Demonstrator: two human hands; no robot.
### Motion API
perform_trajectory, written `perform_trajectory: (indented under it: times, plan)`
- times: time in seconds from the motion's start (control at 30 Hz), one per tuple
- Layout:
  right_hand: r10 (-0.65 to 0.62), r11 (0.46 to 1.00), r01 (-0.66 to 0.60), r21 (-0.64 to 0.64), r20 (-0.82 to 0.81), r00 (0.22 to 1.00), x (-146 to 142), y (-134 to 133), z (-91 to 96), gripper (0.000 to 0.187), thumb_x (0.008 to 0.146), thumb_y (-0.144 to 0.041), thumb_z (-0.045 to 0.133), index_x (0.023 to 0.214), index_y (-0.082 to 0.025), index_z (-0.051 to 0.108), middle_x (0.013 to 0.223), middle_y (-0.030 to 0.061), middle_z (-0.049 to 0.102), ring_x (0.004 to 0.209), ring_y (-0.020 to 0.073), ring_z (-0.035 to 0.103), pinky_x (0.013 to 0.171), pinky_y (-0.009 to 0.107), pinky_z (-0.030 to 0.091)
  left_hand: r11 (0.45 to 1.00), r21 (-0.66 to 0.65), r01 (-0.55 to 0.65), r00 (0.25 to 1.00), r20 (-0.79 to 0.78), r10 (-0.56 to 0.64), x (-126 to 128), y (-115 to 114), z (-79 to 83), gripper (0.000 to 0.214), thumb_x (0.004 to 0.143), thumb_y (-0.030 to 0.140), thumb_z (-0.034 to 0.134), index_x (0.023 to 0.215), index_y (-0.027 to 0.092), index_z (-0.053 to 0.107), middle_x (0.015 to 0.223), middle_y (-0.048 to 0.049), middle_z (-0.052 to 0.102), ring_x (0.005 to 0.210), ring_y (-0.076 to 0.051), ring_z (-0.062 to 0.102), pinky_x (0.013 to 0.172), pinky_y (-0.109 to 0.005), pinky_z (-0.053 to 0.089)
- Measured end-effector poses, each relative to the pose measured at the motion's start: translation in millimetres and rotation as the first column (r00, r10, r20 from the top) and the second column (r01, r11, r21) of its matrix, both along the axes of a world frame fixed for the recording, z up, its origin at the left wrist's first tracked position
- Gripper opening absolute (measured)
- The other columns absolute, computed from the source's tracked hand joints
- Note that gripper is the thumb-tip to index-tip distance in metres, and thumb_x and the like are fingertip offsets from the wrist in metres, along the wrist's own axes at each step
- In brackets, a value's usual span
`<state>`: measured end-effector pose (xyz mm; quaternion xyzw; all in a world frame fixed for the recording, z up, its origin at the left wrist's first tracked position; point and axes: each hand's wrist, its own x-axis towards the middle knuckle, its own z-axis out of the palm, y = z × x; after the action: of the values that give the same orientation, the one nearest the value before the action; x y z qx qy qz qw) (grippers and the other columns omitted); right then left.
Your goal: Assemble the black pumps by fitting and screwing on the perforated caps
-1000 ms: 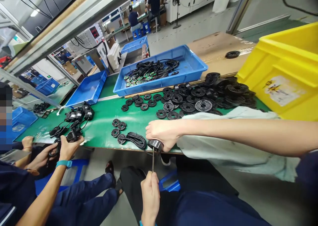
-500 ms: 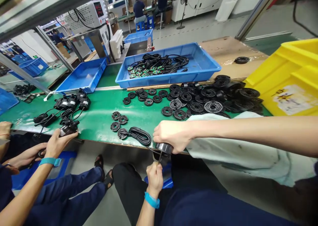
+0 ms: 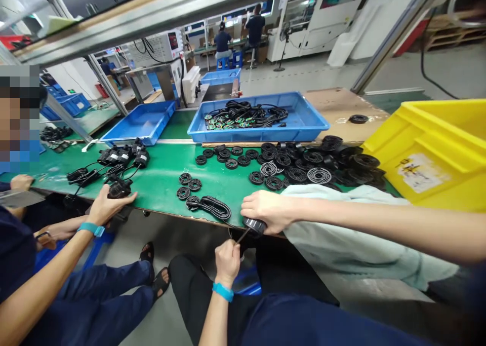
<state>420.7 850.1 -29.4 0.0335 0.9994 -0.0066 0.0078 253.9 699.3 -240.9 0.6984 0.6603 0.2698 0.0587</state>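
At the bench edge my right hand (image 3: 264, 209) is wrapped over a black round housing (image 3: 254, 226), gripping it from above. Below it, my left hand (image 3: 227, 262), with a blue wristband, is closed on a thin dark cable (image 3: 243, 235) stretched straight to the housing's underside. A coiled black cable (image 3: 213, 207) lies on the bench left of my right hand, one strand running toward the housing. Beside the coil sit several black slotted discs (image 3: 183, 193). My fingers partly hide the housing.
A pile of black discs and rings (image 3: 298, 174) lies beyond my right hand, near a yellow crate (image 3: 436, 168). A blue tray (image 3: 261, 134) holds cables with green boards. On the left, a co-worker's hand (image 3: 108, 204) holds a black part. A pale cloth (image 3: 341, 239) hangs off the edge.
The camera view has tilted up. My left hand has moved left relative to the housing, so the taut cable now slants. Both hands keep their hold.
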Motion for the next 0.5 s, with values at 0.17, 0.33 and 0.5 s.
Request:
perform_trajectory:
  times: [0.17, 0.33, 0.5]
  plan:
    - [-0.027, 0.994, 0.058, 0.091, -0.312, 0.950, 19, -4, -22.7, 0.022, 0.092, -0.030, 0.059, 0.108, -0.015, 0.062, 0.094, 0.0113, 0.070, 0.087, 0.0250, 0.061, 0.080, 0.039, 0.048, 0.997, 0.074, -0.040, 0.994, -0.094, 0.046, -29, -26, 61.9, 0.034, 0.107, 0.026, 0.041, 0.080, 0.020, 0.060, 0.070, -0.0013, 0.066, 0.063, -0.014, 0.067, 0.060, -0.023, 0.043]
    - [-0.197, 0.938, 0.324, 0.122, -0.583, 0.788, 20, -17, -51.0, 0.055, 0.098, -0.053, 0.056, 0.131, -0.010, 0.055, 0.115, 0.0215, 0.069, 0.110, 0.0355, 0.061, 0.100, 0.057, 0.044, 0.991, 0.053, -0.122, 0.975, -0.180, 0.129, -31, -43, 113.1, 0.034, 0.108, 0.033, 0.043, 0.078, 0.023, 0.054, 0.063, 0.0003, 0.065, 0.053, -0.016, 0.063, 0.051, -0.029, 0.027]
    - [-0.241, 0.930, 0.360, 0.070, -0.623, 0.744, 23, -28, -60.1, 0.057, 0.099, -0.043, 0.057, 0.144, -0.009, 0.049, 0.125, 0.0219, 0.066, 0.119, 0.0367, 0.059, 0.104, 0.057, 0.042, 0.978, -0.062, -0.198, 0.968, -0.169, 0.185, -9, -57, 121.2, 0.035, 0.109, 0.033, 0.040, 0.077, 0.024, 0.052, 0.062, 0.0009, 0.066, 0.052, -0.017, 0.065, 0.052, -0.032, 0.024]
